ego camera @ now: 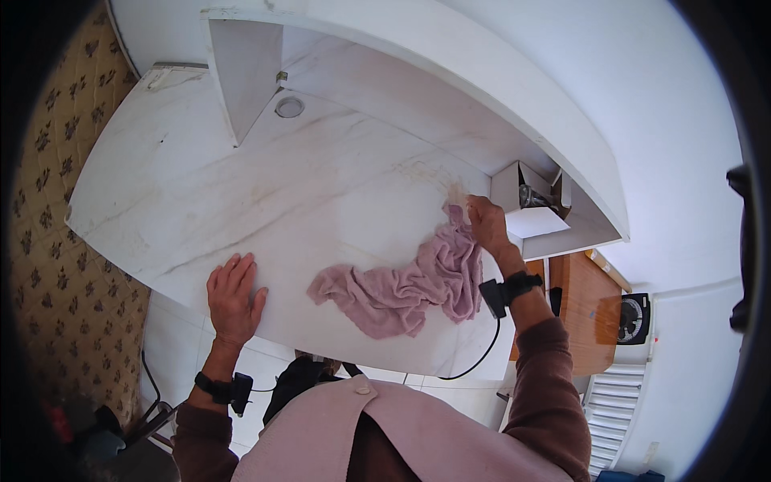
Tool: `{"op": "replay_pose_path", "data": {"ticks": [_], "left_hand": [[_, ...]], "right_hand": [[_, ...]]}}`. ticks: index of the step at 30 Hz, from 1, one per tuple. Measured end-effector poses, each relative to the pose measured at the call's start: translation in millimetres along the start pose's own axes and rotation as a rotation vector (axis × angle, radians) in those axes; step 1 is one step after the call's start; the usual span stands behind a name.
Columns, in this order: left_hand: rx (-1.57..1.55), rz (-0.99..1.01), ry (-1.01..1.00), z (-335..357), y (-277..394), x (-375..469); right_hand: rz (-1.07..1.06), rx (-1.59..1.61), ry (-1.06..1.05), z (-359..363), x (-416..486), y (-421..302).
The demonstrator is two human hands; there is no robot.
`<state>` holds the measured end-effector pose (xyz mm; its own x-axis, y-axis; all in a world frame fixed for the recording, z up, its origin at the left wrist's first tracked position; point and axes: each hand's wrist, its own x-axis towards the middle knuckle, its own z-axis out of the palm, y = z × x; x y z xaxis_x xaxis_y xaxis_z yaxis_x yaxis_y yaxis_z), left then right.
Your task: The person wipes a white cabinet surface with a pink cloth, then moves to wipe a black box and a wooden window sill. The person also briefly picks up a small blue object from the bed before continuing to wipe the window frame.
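Flat on the white marble-patterned desk top [289,211] rests my left hand [235,298], with nothing in it. My right hand [488,224] is curled at the upper end of a crumpled pink towel [409,286]. Its fingers touch or nearly touch the towel's corner; whether they grip it cannot be seen. Brownish smears [430,175] mark the surface just beyond these fingers. Each wrist wears a black strap with a small device and a cable.
A raised white shelf [421,45] spans the desk's back. Under its right end stands an opened white box [512,187] with dark contents. A round grommet [290,107] sits at the back left. Left is a patterned mattress [66,181]; right, a brown wooden table [587,307] and black fan [632,319].
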<state>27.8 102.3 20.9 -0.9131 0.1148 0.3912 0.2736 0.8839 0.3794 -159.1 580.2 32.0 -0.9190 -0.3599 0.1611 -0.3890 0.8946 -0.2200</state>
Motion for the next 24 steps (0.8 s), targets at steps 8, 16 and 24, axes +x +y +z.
{"op": "replay_pose_path", "data": {"ticks": [8, 16, 24], "left_hand": [[0.006, 0.012, 0.005, 1, -1, 0], [0.01, 0.017, -0.004, 2, -1, -3], [0.006, 0.014, 0.016, 3, -1, -2]], "right_hand": [[-0.15, -0.213, -0.195, 22, -37, -41], [-0.159, -0.341, -0.192, 5, -29, -51], [-0.048, -0.185, -0.25, 15, -29, -45]]}}
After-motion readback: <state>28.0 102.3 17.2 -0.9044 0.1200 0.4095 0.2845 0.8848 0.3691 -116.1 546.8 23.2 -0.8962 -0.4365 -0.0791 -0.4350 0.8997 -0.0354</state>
